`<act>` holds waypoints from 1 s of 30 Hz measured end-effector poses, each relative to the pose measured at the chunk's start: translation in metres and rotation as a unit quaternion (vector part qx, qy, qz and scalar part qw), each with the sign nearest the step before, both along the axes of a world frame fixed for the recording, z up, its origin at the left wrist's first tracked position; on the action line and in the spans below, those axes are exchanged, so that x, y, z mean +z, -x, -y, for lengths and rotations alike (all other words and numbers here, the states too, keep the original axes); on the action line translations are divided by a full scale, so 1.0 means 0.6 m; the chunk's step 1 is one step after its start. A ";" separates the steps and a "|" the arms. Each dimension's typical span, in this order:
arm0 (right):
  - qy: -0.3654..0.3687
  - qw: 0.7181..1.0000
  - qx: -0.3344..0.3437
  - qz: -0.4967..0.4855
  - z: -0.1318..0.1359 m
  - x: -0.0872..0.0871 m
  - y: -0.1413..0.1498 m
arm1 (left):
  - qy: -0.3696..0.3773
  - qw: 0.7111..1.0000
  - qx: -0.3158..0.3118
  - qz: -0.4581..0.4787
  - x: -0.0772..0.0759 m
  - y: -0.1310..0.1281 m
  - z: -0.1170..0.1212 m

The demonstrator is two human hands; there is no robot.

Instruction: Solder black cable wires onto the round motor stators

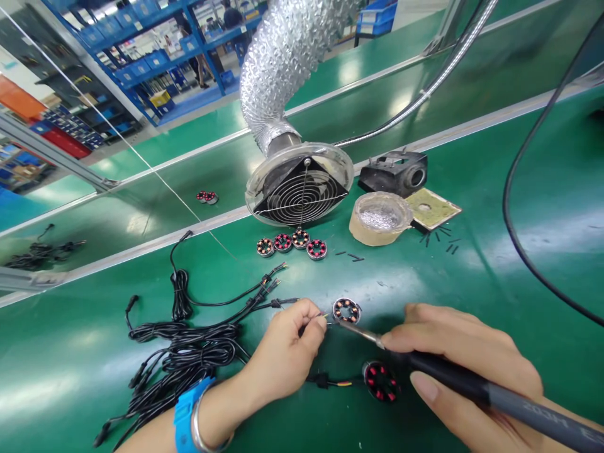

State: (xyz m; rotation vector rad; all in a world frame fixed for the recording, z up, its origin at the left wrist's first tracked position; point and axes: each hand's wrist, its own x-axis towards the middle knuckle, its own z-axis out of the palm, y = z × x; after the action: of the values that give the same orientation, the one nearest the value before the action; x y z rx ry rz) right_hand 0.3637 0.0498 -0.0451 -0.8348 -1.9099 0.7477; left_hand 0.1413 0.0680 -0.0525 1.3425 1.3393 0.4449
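Observation:
My left hand (pixel 293 345) is closed in a pinch on the end of a black cable (pixel 277 303); thin wire ends poke out past my fingertips. In my right hand (pixel 476 352) is a soldering iron (pixel 450 379), held like a pen and pointing left. Its metal tip is at the lower edge of a motor stator (pixel 346 311) with copper windings, beside the wire ends; whether they touch is hard to tell. A red-wound stator (pixel 380 380) lies below the iron, near a cable end with coloured wires (pixel 343 383).
Coiled black cables (pixel 189 349) lie at left. Several stators (pixel 283 243) sit in a row under a round fume extractor (pixel 302 189). Behind right are a round foil-lined tub (pixel 380 219), a sponge tray (pixel 433 209) and a black iron holder (pixel 394 172). A black cord (pixel 512 226) hangs at right.

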 end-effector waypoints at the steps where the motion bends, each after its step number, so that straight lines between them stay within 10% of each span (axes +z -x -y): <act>1: -0.002 1.000 0.002 -0.006 -0.001 -0.002 0.002 | 0.000 1.000 0.001 0.000 0.000 0.000 0.000; 30: -0.018 0.999 0.014 -0.024 -0.005 -0.015 0.008 | 0.003 1.000 0.004 -0.005 0.001 0.000 -0.001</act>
State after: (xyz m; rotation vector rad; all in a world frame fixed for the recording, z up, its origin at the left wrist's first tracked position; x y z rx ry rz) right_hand 0.3589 0.0530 -0.0543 -0.7642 -1.8902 0.7420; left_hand 0.1414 0.0684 -0.0522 1.3363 1.3544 0.4385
